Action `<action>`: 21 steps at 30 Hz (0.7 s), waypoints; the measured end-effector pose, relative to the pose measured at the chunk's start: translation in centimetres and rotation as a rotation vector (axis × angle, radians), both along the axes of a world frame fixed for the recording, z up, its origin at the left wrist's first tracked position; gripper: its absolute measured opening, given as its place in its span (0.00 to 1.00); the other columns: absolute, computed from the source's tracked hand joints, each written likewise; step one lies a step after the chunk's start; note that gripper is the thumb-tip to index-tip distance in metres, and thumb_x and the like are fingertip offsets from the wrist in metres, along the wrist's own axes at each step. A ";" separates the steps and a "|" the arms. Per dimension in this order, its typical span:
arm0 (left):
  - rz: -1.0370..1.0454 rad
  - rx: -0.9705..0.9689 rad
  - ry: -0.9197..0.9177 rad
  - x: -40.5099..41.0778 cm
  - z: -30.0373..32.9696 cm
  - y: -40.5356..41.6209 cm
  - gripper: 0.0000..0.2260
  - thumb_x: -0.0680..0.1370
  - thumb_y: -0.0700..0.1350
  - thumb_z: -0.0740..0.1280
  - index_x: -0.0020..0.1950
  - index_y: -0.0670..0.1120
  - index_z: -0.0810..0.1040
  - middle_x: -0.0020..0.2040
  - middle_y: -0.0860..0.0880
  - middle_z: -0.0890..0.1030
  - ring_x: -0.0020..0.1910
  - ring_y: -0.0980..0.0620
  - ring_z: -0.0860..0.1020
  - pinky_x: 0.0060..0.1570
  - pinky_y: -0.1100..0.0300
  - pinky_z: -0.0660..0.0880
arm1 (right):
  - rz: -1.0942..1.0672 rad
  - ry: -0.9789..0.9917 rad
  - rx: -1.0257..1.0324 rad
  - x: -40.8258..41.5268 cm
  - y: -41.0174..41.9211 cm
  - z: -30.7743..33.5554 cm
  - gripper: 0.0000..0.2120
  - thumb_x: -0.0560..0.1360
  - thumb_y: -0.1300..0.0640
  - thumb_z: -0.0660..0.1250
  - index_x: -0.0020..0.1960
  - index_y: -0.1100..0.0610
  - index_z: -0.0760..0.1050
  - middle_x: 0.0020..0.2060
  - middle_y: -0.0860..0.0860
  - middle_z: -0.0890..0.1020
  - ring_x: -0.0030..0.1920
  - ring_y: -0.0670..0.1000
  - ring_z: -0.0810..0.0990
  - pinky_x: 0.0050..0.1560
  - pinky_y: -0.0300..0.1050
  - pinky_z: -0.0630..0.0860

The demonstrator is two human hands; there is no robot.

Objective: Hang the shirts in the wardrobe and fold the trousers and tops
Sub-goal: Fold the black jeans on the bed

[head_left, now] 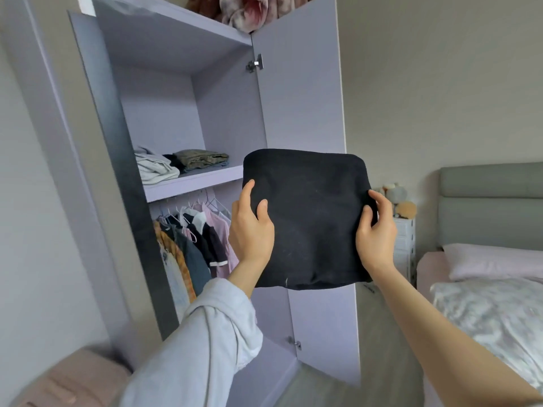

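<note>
Both hands up at chest height in front of the open lilac wardrobe (164,83), holding a folded black fabric garment (308,218) flat between them. Left hand (249,227) grips its left edge, thumb and one finger pressed on the near face, other fingers hidden behind. Right hand (376,227) grips the right edge, thumb on the near face, fingers curled round the side. Left arm in a pale grey sleeve (205,333); right forearm bare.

Garment hangs in the air just right of the wardrobe shelf (191,183), level with it, not touching it. It covers part of the open lilac right door (302,98).

On the shelf: folded light grey clothing (155,168) at left, a folded olive-green piece (201,158) beside it, something dark between them.

Below the shelf, shirts on hangers (194,230): orange check, dark grey, black with white trim, pink.

Right of view: bed with grey padded headboard (490,207), pink pillow (493,261), pale patterned cover (493,312). White drawer unit (405,242) beside the bed
</note>
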State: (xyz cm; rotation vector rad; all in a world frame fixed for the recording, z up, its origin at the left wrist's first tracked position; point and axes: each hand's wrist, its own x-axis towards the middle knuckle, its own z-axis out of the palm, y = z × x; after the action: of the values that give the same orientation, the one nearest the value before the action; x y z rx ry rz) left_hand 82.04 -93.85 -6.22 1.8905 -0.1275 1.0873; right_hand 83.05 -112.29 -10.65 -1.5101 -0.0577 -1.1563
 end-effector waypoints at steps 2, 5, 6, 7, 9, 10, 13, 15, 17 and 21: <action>0.002 -0.015 -0.013 4.9 0.0 -0.7 0.18 0.80 0.45 0.61 0.70 0.55 0.67 0.66 0.51 0.73 0.60 0.50 0.73 0.48 0.62 0.65 | 0.013 -0.007 -0.016 4.9 -0.7 0.4 0.15 0.80 0.61 0.55 0.65 0.56 0.68 0.61 0.48 0.75 0.60 0.47 0.73 0.60 0.36 0.66; -0.004 -0.016 -0.031 12.3 0.9 -1.7 0.18 0.80 0.45 0.61 0.70 0.54 0.67 0.66 0.51 0.73 0.60 0.48 0.73 0.50 0.61 0.66 | 0.046 -0.031 -0.017 12.4 -1.9 1.1 0.15 0.80 0.62 0.55 0.65 0.56 0.69 0.60 0.47 0.75 0.60 0.45 0.72 0.58 0.31 0.64; -0.001 -0.012 -0.042 15.4 1.7 -2.2 0.18 0.80 0.45 0.61 0.70 0.54 0.67 0.66 0.51 0.73 0.61 0.48 0.72 0.51 0.61 0.66 | 0.048 -0.042 -0.015 15.6 -2.5 1.9 0.15 0.80 0.62 0.55 0.65 0.56 0.69 0.60 0.45 0.74 0.59 0.44 0.72 0.57 0.30 0.64; -0.006 -0.009 -0.039 17.0 2.1 -2.3 0.18 0.80 0.45 0.61 0.70 0.55 0.67 0.66 0.52 0.72 0.62 0.50 0.72 0.51 0.61 0.65 | 0.055 -0.042 -0.012 17.3 -2.7 2.2 0.15 0.80 0.62 0.55 0.65 0.55 0.69 0.58 0.44 0.74 0.59 0.43 0.71 0.57 0.30 0.63; -0.007 -0.010 -0.068 22.1 3.9 -2.9 0.18 0.80 0.45 0.61 0.70 0.55 0.68 0.66 0.52 0.73 0.63 0.52 0.71 0.52 0.63 0.64 | 0.078 -0.052 0.001 22.8 -3.1 3.9 0.15 0.80 0.62 0.55 0.65 0.55 0.68 0.58 0.43 0.73 0.58 0.43 0.71 0.56 0.29 0.62; 0.006 -0.004 -0.093 24.8 5.1 -2.9 0.18 0.79 0.45 0.62 0.69 0.55 0.68 0.66 0.51 0.73 0.62 0.53 0.71 0.52 0.63 0.64 | 0.095 -0.066 0.007 25.8 -3.0 5.1 0.15 0.80 0.62 0.55 0.65 0.56 0.68 0.58 0.44 0.73 0.58 0.43 0.71 0.56 0.28 0.62; 0.071 0.008 -0.153 29.8 7.6 -1.3 0.19 0.79 0.44 0.62 0.69 0.54 0.68 0.66 0.51 0.73 0.61 0.55 0.70 0.54 0.63 0.64 | 0.189 -0.079 -0.005 31.7 -1.7 7.7 0.15 0.80 0.62 0.54 0.66 0.56 0.67 0.59 0.44 0.73 0.60 0.45 0.71 0.58 0.31 0.63; 0.118 0.021 -0.177 33.4 9.4 0.3 0.19 0.79 0.44 0.62 0.69 0.54 0.68 0.67 0.51 0.72 0.65 0.52 0.69 0.57 0.61 0.64 | 0.249 -0.095 -0.024 35.9 -0.1 9.8 0.16 0.80 0.62 0.54 0.67 0.56 0.66 0.61 0.47 0.73 0.61 0.46 0.71 0.62 0.37 0.66; 0.161 0.013 -0.202 36.2 10.8 2.4 0.18 0.79 0.44 0.62 0.69 0.52 0.68 0.68 0.51 0.71 0.66 0.51 0.69 0.59 0.61 0.63 | 0.303 -0.132 -0.038 39.4 1.9 11.8 0.16 0.80 0.62 0.54 0.67 0.57 0.67 0.62 0.48 0.73 0.62 0.47 0.71 0.63 0.39 0.66; 0.240 0.034 -0.284 41.1 13.6 6.6 0.18 0.79 0.43 0.62 0.69 0.51 0.68 0.67 0.51 0.72 0.65 0.51 0.70 0.59 0.62 0.64 | 0.376 -0.206 -0.043 45.8 6.2 15.1 0.16 0.80 0.62 0.54 0.67 0.57 0.66 0.63 0.50 0.74 0.62 0.50 0.72 0.64 0.45 0.67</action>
State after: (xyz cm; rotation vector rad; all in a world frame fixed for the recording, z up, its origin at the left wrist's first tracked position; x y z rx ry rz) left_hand 123.09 -87.22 7.42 1.8046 -0.0818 1.5237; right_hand 128.89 -106.04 4.40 -1.3409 -0.4886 -1.0038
